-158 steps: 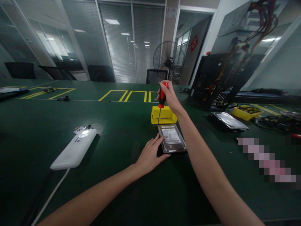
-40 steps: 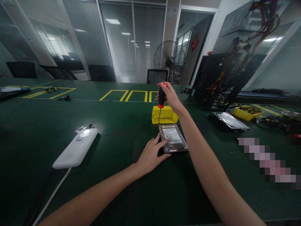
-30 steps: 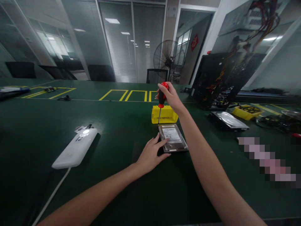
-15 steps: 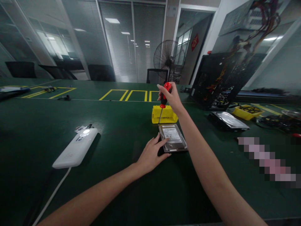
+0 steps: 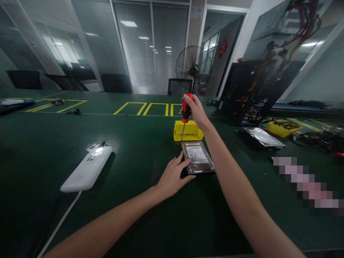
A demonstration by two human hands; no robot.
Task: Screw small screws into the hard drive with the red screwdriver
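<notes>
Right hand (image 5: 194,110) grips screwdriver (image 5: 186,108), tip at far-left corner of hard drive (image 5: 198,157) — left hand (image 5: 173,175) steadies drive, fingers spread.

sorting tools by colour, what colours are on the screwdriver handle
The screwdriver has a red and black handle, seen best in the head view.

White device (image 5: 87,168): lies on the green table (image 5: 129,150) at left, a pale cable (image 5: 60,220) running from its near end.
Computer case (image 5: 236,93): stands open at right, its wiring exposed.
Yellow tray (image 5: 277,131): holds dark parts, beside tangled black cables (image 5: 314,140).
Fan (image 5: 192,70): stands beyond the table, behind a chair (image 5: 179,86).
</notes>
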